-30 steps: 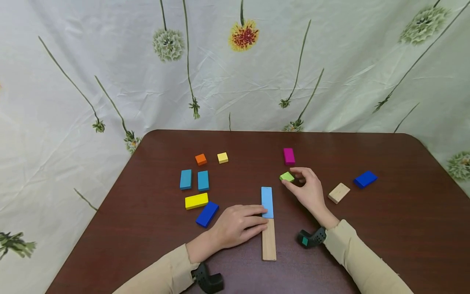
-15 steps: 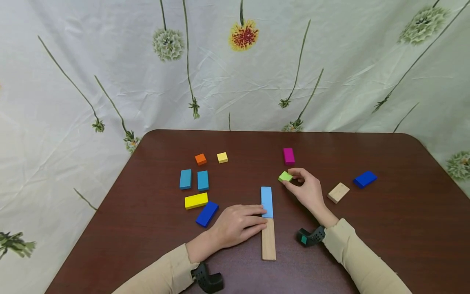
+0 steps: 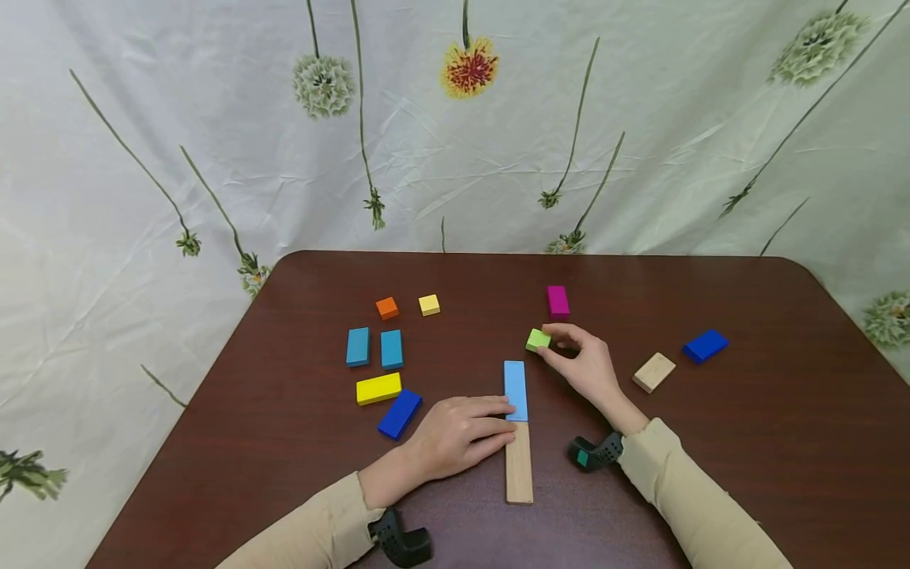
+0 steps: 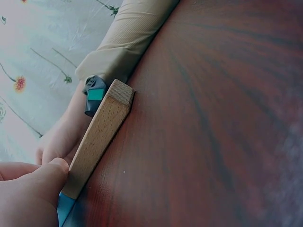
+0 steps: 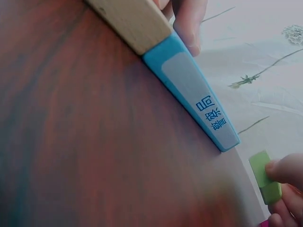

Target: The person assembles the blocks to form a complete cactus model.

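Note:
My right hand (image 3: 584, 362) pinches a small light-green block (image 3: 538, 340) between thumb and fingers, just beyond the far end of a row of two blocks. That row runs away from me: a plain wooden block (image 3: 519, 466) lies nearest, and a light-blue block (image 3: 515, 379) meets it end to end. From the left, my left hand (image 3: 462, 438) rests its fairly straight fingertips on the row, right around the joint. Printed characters show on the side of the light-blue block (image 5: 194, 90) in the right wrist view. The left wrist view has the thumb (image 4: 49, 182) against the wooden block.
At left lie orange (image 3: 387, 308), pale-yellow (image 3: 430, 305), two teal (image 3: 359, 347), yellow (image 3: 379, 388) and dark-blue (image 3: 400, 414) blocks. A magenta block (image 3: 558, 302) sits behind the right hand. Farther right are a short wooden block (image 3: 654, 372) and another blue block (image 3: 705, 346).
My right hand has carried the green block leftward, closer to the line of the row, and turned it slightly. My left hand has stayed on the row.

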`<state>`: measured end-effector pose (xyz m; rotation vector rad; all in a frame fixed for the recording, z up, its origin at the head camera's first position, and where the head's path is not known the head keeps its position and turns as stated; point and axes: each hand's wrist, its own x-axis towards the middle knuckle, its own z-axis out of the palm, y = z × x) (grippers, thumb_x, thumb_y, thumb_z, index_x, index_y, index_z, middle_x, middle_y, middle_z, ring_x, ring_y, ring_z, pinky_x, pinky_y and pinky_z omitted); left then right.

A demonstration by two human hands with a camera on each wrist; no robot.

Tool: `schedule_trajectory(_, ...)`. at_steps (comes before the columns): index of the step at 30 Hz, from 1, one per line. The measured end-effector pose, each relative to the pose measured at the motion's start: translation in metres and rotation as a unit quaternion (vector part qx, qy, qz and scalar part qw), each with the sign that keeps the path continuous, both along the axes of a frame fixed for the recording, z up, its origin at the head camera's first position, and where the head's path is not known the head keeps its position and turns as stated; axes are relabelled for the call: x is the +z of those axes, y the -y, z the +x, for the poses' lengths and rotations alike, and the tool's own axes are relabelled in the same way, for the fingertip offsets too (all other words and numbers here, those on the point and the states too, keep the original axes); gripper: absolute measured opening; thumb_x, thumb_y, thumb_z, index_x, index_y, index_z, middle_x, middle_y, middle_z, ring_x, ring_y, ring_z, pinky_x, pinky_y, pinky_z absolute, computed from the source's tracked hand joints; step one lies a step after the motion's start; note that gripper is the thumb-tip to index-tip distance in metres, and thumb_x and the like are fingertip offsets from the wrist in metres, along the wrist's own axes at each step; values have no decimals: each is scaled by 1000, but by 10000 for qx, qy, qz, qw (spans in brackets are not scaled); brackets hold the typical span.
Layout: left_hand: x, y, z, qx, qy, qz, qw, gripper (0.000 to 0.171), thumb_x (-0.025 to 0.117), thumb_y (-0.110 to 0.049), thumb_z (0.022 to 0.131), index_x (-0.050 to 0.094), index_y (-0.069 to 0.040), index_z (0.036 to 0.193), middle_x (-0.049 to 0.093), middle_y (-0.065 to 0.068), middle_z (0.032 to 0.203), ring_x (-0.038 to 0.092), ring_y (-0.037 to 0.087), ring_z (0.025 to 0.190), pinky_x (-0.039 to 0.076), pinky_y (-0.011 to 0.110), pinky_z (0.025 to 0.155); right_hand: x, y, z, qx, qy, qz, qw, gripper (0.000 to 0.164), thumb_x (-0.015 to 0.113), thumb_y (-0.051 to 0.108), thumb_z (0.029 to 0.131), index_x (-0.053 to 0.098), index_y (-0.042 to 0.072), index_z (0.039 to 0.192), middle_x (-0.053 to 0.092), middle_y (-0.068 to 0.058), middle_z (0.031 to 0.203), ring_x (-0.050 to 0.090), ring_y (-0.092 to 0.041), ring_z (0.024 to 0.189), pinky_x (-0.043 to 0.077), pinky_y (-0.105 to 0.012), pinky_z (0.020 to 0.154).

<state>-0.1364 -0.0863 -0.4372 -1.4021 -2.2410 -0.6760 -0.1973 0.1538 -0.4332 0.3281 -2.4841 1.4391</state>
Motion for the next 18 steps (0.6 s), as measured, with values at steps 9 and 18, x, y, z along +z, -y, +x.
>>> schedule_trajectory(9,1,1,1,50,87,-59,9999,19,68,-27,86,75,-18,102,66,-2,113,57,8,112,46,24,92,-4,8,-4,520,-24,57,9986,32,74,14,82,68,8,113,67,-8,110,62,-24,96,51,-40,81)
schedule_trajectory(18,1,2,-1,-31,-159,-74,9998,20,66,-29,88,75,-17,102,66,-1,113,58,8,110,47,24,90,-3,18,-6,756,71,79,9971,31,73,13,82,68,7,112,67,-7,108,62,-24,97,50,-40,85)
